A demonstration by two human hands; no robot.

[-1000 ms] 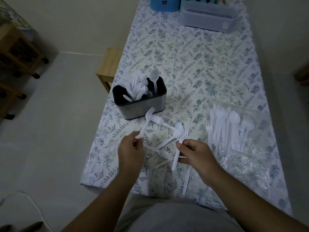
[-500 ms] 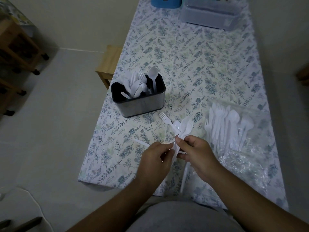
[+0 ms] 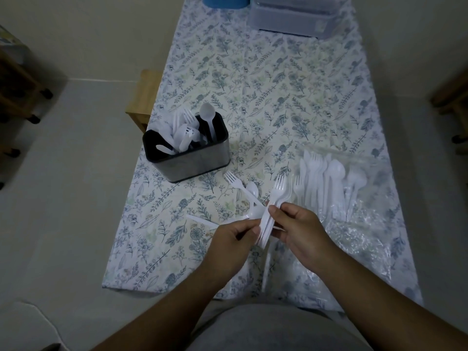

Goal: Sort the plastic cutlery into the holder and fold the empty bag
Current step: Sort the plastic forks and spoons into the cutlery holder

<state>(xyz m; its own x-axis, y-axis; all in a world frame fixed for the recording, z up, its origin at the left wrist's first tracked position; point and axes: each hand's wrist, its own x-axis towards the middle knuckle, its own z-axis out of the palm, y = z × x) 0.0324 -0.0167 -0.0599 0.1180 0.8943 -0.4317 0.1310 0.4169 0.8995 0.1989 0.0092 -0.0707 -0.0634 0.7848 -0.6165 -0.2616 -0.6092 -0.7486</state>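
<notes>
A steel cutlery holder (image 3: pixel 195 163) with a black rim stands at the table's left side, with white forks and spoons upright inside. My right hand (image 3: pixel 301 229) grips a bundle of white plastic forks (image 3: pixel 276 198), tines pointing away. My left hand (image 3: pixel 233 239) pinches the handle end of that bundle. A loose fork (image 3: pixel 234 182), a spoon (image 3: pixel 253 191) and a knife (image 3: pixel 200 220) lie on the cloth just beyond my hands. The clear plastic bag (image 3: pixel 359 236) lies at the right, with more white cutlery (image 3: pixel 326 181) in it.
The table wears a floral cloth (image 3: pixel 266 79). A clear lidded box (image 3: pixel 293 16) and a blue container (image 3: pixel 224 1) stand at the far end. A wooden stool (image 3: pixel 144 97) sits at the left edge, wooden furniture (image 3: pixel 17 84) further left.
My left hand has come from the left with its fork to join my right hand. The forks are now gathered into one bundle held by both hands.
</notes>
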